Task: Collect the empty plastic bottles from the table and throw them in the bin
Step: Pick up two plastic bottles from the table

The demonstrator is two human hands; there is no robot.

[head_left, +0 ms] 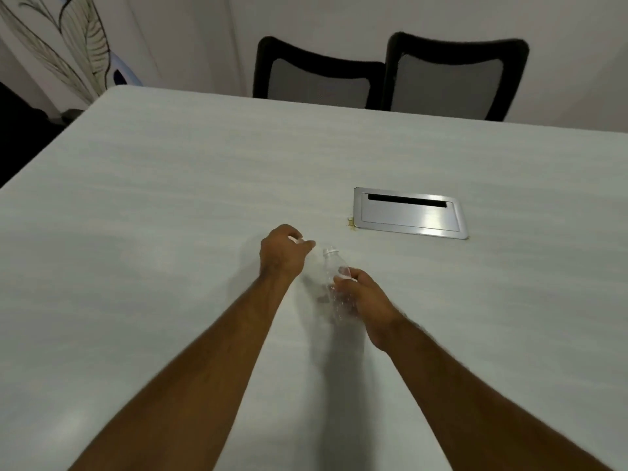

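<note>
A clear, empty plastic bottle (332, 278) with an open white neck is held above the white table (170, 205), tilted away from me. My right hand (365, 304) is wrapped around its lower body. My left hand (283, 253) hovers just left of the bottle's neck, its fingers closed on a small white piece that looks like the cap (296, 240). No bin is in view.
A silver cable-box lid (409, 214) is set flush in the table, to the right beyond my hands. Two black mesh-backed chairs (316, 79) (452, 79) stand at the far edge. The table's left edge runs diagonally beside a dark area.
</note>
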